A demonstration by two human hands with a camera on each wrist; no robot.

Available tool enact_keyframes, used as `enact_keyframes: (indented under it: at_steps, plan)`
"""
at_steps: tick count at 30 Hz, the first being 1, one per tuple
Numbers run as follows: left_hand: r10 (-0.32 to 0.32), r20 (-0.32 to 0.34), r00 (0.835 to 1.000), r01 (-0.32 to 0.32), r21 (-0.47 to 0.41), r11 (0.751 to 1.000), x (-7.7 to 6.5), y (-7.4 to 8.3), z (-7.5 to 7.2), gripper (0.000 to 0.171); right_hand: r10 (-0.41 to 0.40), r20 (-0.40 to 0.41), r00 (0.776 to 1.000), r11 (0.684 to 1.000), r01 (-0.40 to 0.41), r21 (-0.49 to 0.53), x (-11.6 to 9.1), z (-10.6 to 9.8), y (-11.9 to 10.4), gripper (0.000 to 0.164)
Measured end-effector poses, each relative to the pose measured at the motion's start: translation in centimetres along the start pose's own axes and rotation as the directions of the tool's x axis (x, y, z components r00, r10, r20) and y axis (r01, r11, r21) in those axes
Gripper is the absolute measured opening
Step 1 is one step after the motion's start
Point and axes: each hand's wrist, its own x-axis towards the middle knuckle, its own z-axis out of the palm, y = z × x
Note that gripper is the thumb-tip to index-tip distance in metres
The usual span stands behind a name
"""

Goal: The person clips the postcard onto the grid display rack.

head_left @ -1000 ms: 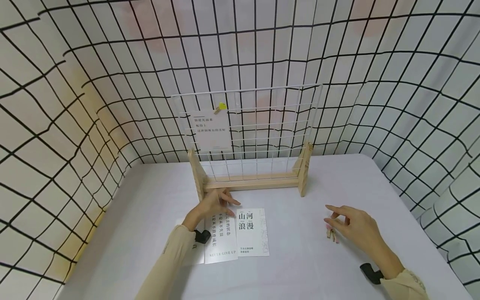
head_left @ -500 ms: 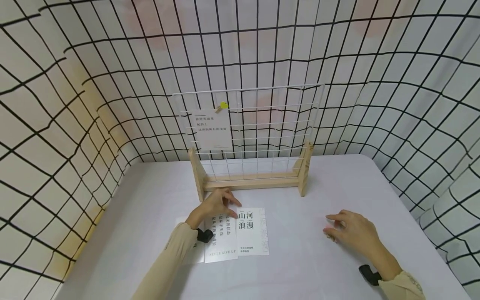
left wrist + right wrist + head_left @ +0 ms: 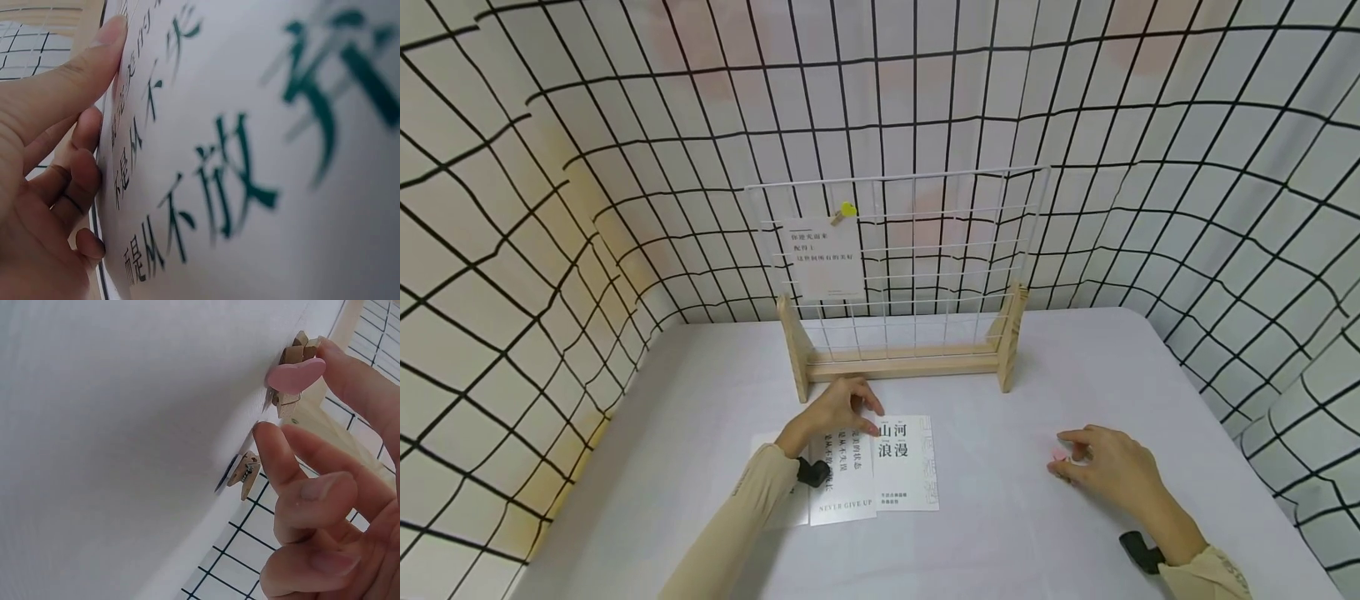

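Note:
In the head view my left hand (image 3: 838, 408) rests over the middle card (image 3: 842, 483), its thumb near the left edge of the card with large characters (image 3: 906, 467). In the left wrist view the thumb (image 3: 94, 65) touches the printed card; the other fingers are bent below it. My right hand (image 3: 1108, 467) is low over the table at the right, beside a pink heart clothespin (image 3: 297, 376). One fingertip touches the wooden pegs there, while another finger points at the table, apart from it. A second wooden clothespin (image 3: 249, 472) with a dark-edged disc lies by the fingers.
A white wire grid (image 3: 925, 250) stands in a wooden base (image 3: 902, 365) behind the cards. On it hangs a printed card (image 3: 823, 271), clipped by a clothespin with a yellow top (image 3: 847, 210). A third card (image 3: 782, 508) lies partly under the left forearm.
The right hand has shifted slightly and lowered around the pink clothespin, which is now partly covered by the fingers. The left hand has edged a little to the right over the cards.

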Motion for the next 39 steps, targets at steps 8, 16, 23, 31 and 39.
enact_keyframes:
  at_steps: [8,16,23,31,39]
  plan:
    - [-0.04,0.002,0.999,0.04,-0.02,0.999,-0.2,0.2,0.2,0.033,0.009,0.034,0.999,0.999,-0.01,0.042,-0.1,0.1,-0.1,0.036]
    - [-0.041,-0.016,0.999,0.04,-0.065,0.997,-0.3,0.0,0.4,0.031,-0.014,0.05,0.999,0.998,0.011,0.061,0.0,0.2,-0.4,0.024]
    - [-0.021,-0.032,0.999,0.016,-0.146,0.989,-0.7,-0.2,0.1,0.029,-0.011,0.061,0.998,0.997,0.006,0.082,0.1,0.0,-0.7,0.024]
    - [0.03,-0.025,0.999,-0.035,-0.238,0.971,-0.7,-0.6,0.0,0.023,-0.034,0.061,0.998,0.996,0.028,0.083,0.3,0.2,-0.6,0.024]
    - [0.043,-0.041,0.998,-0.052,-0.256,0.965,-0.8,-0.8,0.1,0.026,-0.032,0.06,0.998,0.997,0.027,0.077,0.4,0.2,-0.7,0.024]
